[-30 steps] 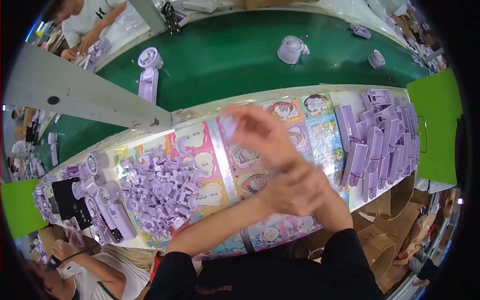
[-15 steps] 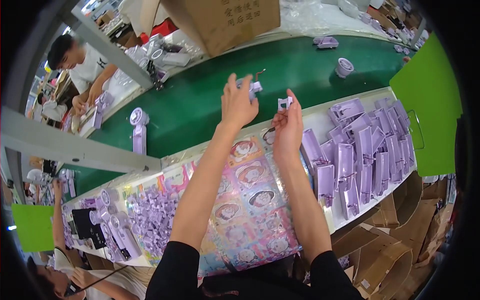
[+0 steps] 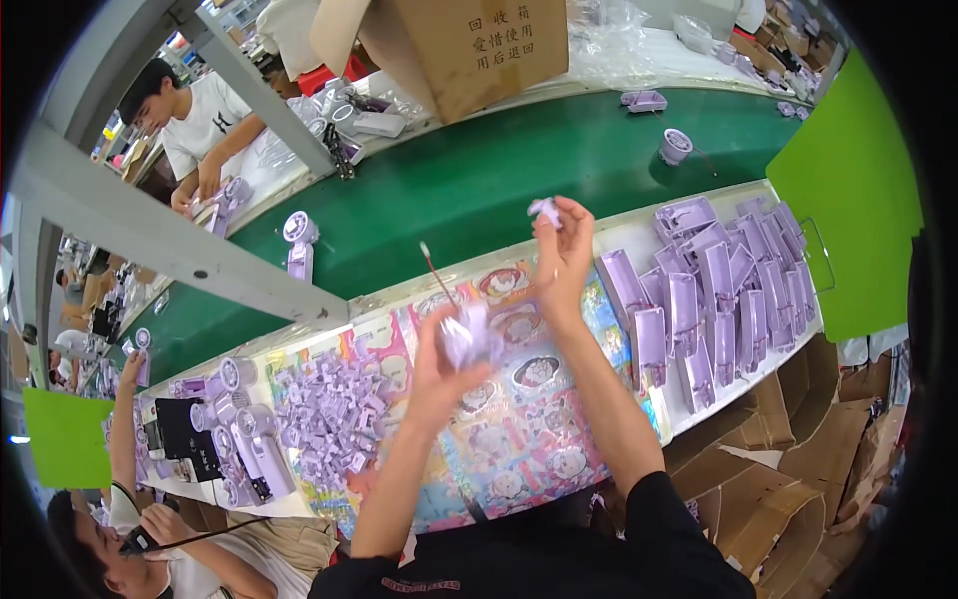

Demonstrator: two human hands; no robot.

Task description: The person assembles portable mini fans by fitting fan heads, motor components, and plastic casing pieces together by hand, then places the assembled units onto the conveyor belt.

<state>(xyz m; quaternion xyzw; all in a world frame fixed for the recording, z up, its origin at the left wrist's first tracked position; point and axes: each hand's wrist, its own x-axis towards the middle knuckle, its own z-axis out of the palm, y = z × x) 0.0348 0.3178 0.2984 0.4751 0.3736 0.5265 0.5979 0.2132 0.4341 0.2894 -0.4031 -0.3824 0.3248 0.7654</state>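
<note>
One round lilac part, motion-blurred, is held by the left hand, fingers curled about it; it is seen over the patterned sheet, toward the far edge of the tabletop. From it a thin red wire with a pale tip is extended. By the right hand a small lilac piece is pinched between thumb and fingertips, raised, and seen against the green belt that is set along the tabletop's far edge. Its exact shape cannot be told.

Small lilac pieces are heaped on the sheet's left side. Long lilac shells are piled at the tabletop's right end, spread from far edge to near edge. Round-headed units are grouped at the left end, beside a black flat item.

On the belt, near its far edge toward the right, a shallow lilac shell and a round lilac head are placed well apart. Beyond that edge a cardboard box is seen.
</note>
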